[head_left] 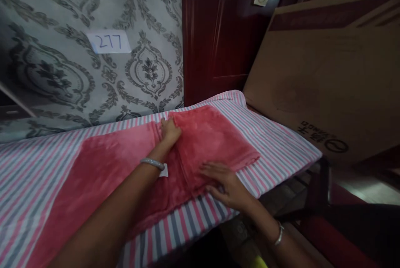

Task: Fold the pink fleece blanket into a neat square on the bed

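Note:
A red plush blanket (106, 172) lies along a striped sheet, with its right part (215, 134) folded into a thick rectangle. At the far corner of this folded part, my left hand (171, 130) has its fingers curled in and closed on the fabric. My right hand (223, 182) rests on the near edge of the fold, fingers stretched out and thumb apart. A small white tag (164, 171) shows beside my left wrist, partly covered by the arm. My left forearm hides some of the blanket's left part.
Pink, grey and white stripes mark the sheet (275, 143) under the blanket. Behind it are a patterned wall with a "277" paper (109, 42) and a dark red door (215, 30). A large cardboard box (328, 68) leans at the right. A dark chair (353, 226) stands at lower right.

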`<action>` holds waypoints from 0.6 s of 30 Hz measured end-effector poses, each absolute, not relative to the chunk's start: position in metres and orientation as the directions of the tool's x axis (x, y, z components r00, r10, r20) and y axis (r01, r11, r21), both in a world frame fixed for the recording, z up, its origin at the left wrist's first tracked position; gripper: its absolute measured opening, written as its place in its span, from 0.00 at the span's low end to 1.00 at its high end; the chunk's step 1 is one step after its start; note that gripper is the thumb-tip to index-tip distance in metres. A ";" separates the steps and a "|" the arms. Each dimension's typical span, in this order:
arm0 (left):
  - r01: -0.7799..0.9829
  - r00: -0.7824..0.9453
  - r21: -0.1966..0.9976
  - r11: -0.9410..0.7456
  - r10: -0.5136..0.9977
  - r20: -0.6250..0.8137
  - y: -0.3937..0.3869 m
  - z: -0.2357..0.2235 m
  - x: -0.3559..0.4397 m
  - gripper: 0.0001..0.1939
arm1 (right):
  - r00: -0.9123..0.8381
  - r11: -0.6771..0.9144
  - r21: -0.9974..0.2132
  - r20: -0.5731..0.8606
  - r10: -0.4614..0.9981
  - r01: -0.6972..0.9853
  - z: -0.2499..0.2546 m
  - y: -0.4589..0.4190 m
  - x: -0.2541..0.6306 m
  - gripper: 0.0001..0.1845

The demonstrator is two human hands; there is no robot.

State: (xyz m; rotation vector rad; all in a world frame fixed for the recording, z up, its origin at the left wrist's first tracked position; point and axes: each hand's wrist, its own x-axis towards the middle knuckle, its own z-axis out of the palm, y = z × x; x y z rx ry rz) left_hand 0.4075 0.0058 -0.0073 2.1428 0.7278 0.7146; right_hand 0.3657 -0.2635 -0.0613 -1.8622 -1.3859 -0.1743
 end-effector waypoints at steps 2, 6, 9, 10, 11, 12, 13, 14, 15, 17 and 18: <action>0.254 0.749 0.632 -0.732 0.562 0.350 -0.009 0.004 0.409 0.33 | 0.520 -0.155 -0.584 0.533 0.668 0.797 -0.040 -0.268 0.391 0.23; 0.206 0.888 0.264 -0.942 0.293 0.354 -0.045 0.009 0.413 0.33 | 0.690 -0.448 -0.524 0.551 0.470 0.724 -0.006 -0.256 0.467 0.29; 0.228 0.929 0.173 -0.958 0.267 0.256 -0.058 -0.010 0.411 0.37 | 0.750 -0.674 -0.344 0.415 0.515 0.654 -0.010 -0.237 0.509 0.33; 0.240 0.935 0.163 -0.957 0.273 0.225 -0.058 -0.018 0.409 0.38 | 0.769 -0.723 -0.279 0.338 0.542 0.632 -0.018 -0.231 0.515 0.33; 0.255 0.937 0.159 -0.954 0.284 0.202 -0.058 -0.026 0.407 0.39 | 0.781 -0.753 -0.222 0.267 0.564 0.619 -0.027 -0.227 0.518 0.34; 0.269 0.935 0.157 -0.950 0.296 0.193 -0.056 -0.033 0.404 0.40 | 0.787 -0.769 -0.178 0.213 0.579 0.614 -0.037 -0.224 0.518 0.34; 0.277 0.932 0.156 -0.948 0.305 0.196 -0.055 -0.038 0.402 0.40 | 0.789 -0.776 -0.150 0.181 0.588 0.613 -0.047 -0.223 0.516 0.34; 0.281 0.929 0.155 -0.947 0.309 0.203 -0.054 -0.042 0.401 0.40 | 0.790 -0.780 -0.136 0.169 0.589 0.610 -0.055 -0.222 0.514 0.34; 0.283 0.928 0.156 -0.946 0.311 0.205 -0.054 -0.044 0.400 0.40 | 0.793 -0.784 -0.131 0.172 0.585 0.607 -0.062 -0.223 0.511 0.34; 0.280 0.929 0.165 -0.946 0.310 0.200 -0.054 -0.044 0.399 0.40 | 0.796 -0.788 -0.131 0.179 0.578 0.601 -0.069 -0.224 0.508 0.34; 0.280 0.931 0.169 -0.945 0.310 0.193 -0.055 -0.043 0.399 0.40 | 0.797 -0.789 -0.132 0.179 0.577 0.600 -0.070 -0.225 0.508 0.34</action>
